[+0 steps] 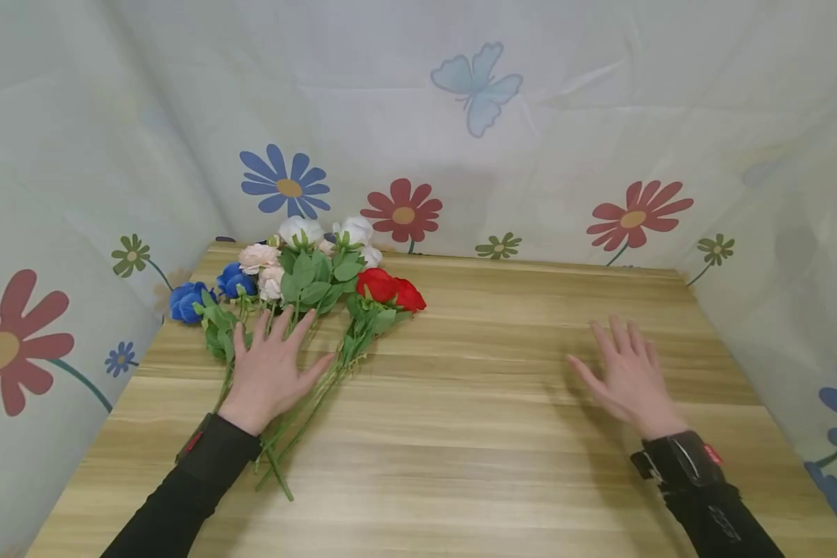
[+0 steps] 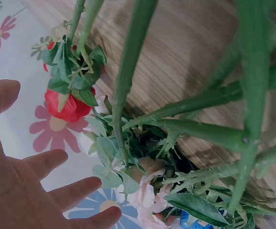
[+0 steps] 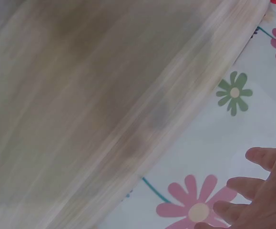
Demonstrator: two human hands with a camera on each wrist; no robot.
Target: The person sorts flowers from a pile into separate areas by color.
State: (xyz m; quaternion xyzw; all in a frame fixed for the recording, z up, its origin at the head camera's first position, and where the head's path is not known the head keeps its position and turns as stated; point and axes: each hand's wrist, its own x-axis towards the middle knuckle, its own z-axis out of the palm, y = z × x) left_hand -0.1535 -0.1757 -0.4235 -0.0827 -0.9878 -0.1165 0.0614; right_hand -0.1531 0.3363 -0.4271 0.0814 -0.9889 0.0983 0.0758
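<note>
In the head view my left hand point(image 1: 266, 381) is spread with straight fingers over the stems of several artificial flowers, holding none of them. Beyond its fingertips lie blue roses point(image 1: 190, 302), pale pink flowers point(image 1: 259, 259), white flowers point(image 1: 301, 230) and red roses point(image 1: 379, 286). Green stems point(image 1: 279, 465) reach toward the near side, partly hidden by the hand. The left wrist view shows thick green stems point(image 2: 133, 62) and a red rose point(image 2: 67, 106) past the spread fingers. Over the right part of the table, my right hand point(image 1: 631, 380) has its fingers extended and holds nothing.
The wood-grain table point(image 1: 502, 434) is enclosed at the back and sides by a pale curtain point(image 1: 551, 147) printed with flowers and a butterfly. Black bands point(image 1: 216, 449) circle both wrists. The flowers lie at the table's back left, close to the curtain.
</note>
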